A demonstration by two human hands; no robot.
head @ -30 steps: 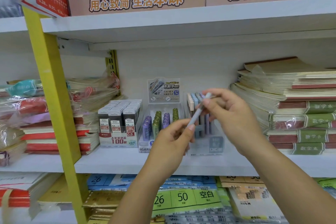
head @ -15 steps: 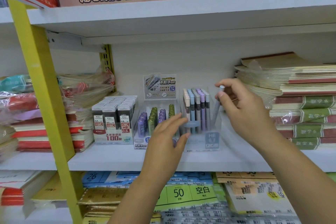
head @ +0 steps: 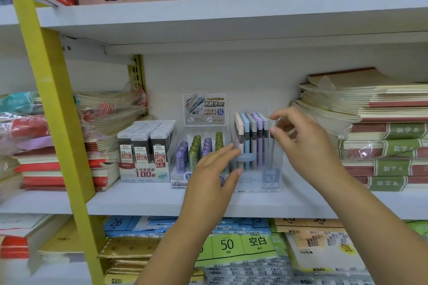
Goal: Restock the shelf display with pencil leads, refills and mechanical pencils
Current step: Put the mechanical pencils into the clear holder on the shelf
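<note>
The step in hand looks like seating a mechanical pencil in its display. The clear pencil box (head: 259, 176) stands on the shelf (head: 139, 201) between the two hands, and its rows of pastel mechanical pencils (head: 247, 133) stand upright and nearly fill it.

The left hand (head: 213, 176) is open, fingers straight, with its fingertips (head: 231, 151) against the box's front-left corner, apparently steadying it. The right hand (head: 301, 146) is at the box's upper right. Its thumb and forefinger curl toward the cap of the grey pencil (head: 266, 126) at the end of the front row. Whether they pinch that pencil or are clear of it I cannot tell.

Just left of the left hand, and partly behind it, is a tray of purple and green lead tubes (head: 196, 150). Further left stands the box of 0.5 HB lead refills (head: 146, 146). Both look well filled. Beyond the right hand lies a stack of notebooks (head: 382, 146).

If the grey pencil is not fully down, the next move calls for a straight downward press on its cap while the left hand keeps the light plastic box from sliding or tipping back. After that the right hand should lift away upward, clear of the neighbouring caps. Neither hand visibly carries further stock, so more would have to be fetched.
</note>
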